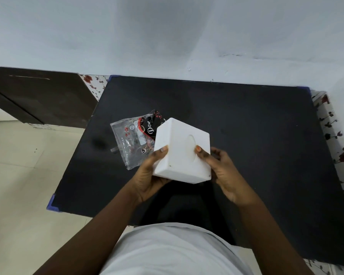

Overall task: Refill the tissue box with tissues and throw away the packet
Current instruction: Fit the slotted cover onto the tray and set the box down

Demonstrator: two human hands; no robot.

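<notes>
White tissue box (182, 149) tilted, held aloft, crumpled clear packet (132, 139) behind it

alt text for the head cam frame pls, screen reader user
Both hands, left hand and right hand, hold a white tissue box tilted above a black table. A crumpled plastic packet lies on the table just behind the box.
</notes>
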